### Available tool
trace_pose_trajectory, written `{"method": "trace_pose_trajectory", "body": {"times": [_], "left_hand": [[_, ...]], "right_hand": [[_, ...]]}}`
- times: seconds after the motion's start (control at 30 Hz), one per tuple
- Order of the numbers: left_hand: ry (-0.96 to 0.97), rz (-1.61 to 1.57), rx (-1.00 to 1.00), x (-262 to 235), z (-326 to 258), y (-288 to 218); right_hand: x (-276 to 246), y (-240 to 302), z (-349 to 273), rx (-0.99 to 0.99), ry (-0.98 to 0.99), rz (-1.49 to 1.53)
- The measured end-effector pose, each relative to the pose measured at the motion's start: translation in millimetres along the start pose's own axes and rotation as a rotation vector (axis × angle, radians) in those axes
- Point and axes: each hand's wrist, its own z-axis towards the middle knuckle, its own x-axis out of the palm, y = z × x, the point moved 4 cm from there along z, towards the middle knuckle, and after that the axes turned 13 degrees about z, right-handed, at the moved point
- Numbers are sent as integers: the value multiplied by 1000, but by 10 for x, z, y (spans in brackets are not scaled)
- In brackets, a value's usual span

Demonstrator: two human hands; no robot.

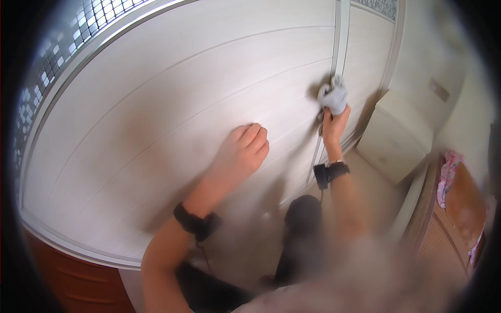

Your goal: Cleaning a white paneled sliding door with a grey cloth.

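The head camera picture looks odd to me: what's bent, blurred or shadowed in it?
Head view: straight grooves on the white panel bow, fisheye-style, and the corners go black; head view: the lower right is hazy; head view: soft shadows fall on the panel, one just left of the grey cloth in the right hand.

The white panelled door [209, 94] is viewed downward from the person's head, at close range, through a wide fisheye lens.

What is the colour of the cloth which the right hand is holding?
The cloth is light grey; it shows in the head view, the only one.
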Motion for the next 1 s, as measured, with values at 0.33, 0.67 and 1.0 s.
{"method": "trace_pose_trajectory", "body": {"times": [0.33, 0.67, 1.0], "left_hand": [[-21, -31, 8, -11, -69, 29], [70, -78, -55, -195, -13, 90], [71, -95, -14, -126, -33, 38]], "right_hand": [[233, 726, 1272, -209, -79, -76], [206, 386, 694, -74, -105, 15], [-223, -462, -603, 243, 21, -46]]}}
